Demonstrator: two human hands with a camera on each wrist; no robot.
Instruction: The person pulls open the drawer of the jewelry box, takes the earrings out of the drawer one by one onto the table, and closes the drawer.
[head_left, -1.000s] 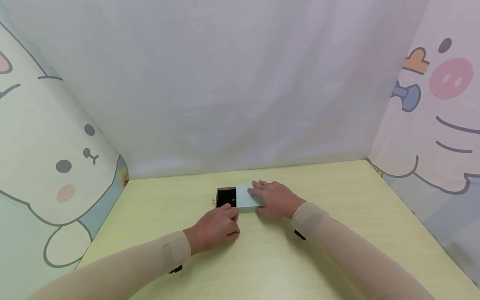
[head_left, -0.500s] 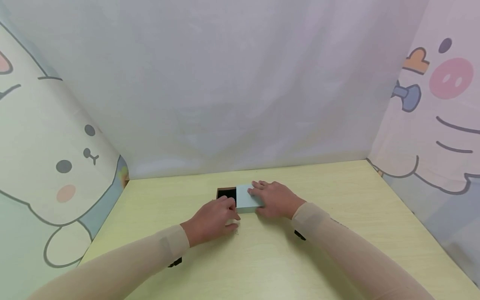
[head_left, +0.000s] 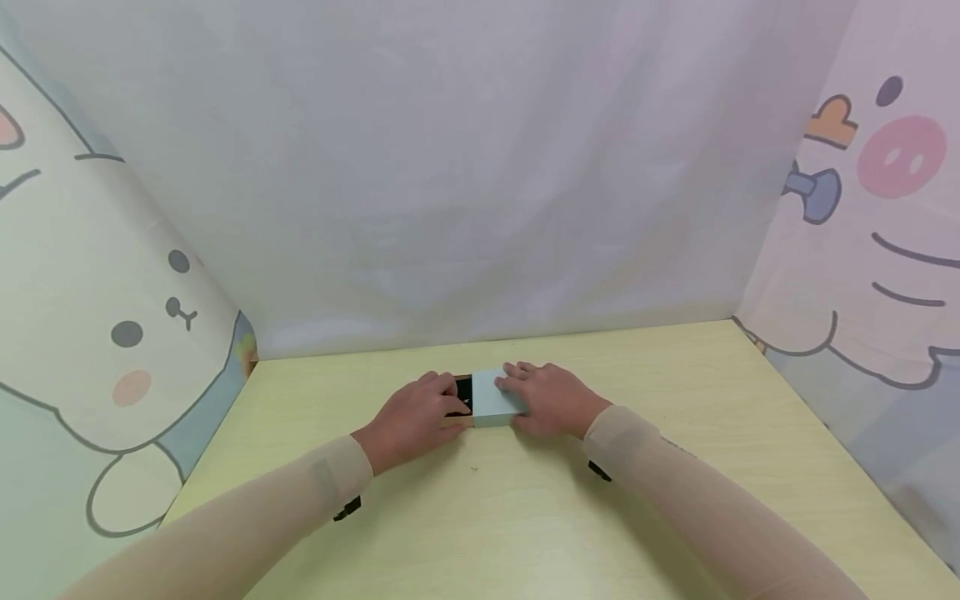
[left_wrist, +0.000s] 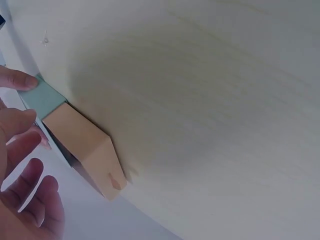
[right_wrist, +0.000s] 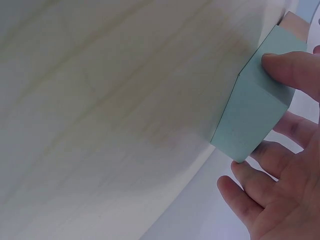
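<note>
A small drawer-style box (head_left: 491,393) lies on the table, its pale mint sleeve partly off a brown cardboard drawer (left_wrist: 80,130) with a black lining. My right hand (head_left: 555,400) holds the sleeve; its thumb (right_wrist: 287,70) lies on the front side, the other fingers over the top and end. My left hand (head_left: 412,417) bends over the drawer, its index finger reaching in over the lining and the thumb low at the front wall. A tiny pale spot (head_left: 467,401) shows on the lining near that fingertip. No object shows in the left fingers.
A tiny shiny thing (head_left: 474,468), too small to identify, lies on the pale wooden table (head_left: 675,417) in front of the box. A white cloth (head_left: 480,167) hangs behind the table, and panels with cartoon animals (head_left: 135,350) stand at both sides.
My left hand has moved up from the table in front of the box to over the drawer. The tiny shiny thing has come into view where it was. My right hand stays put.
</note>
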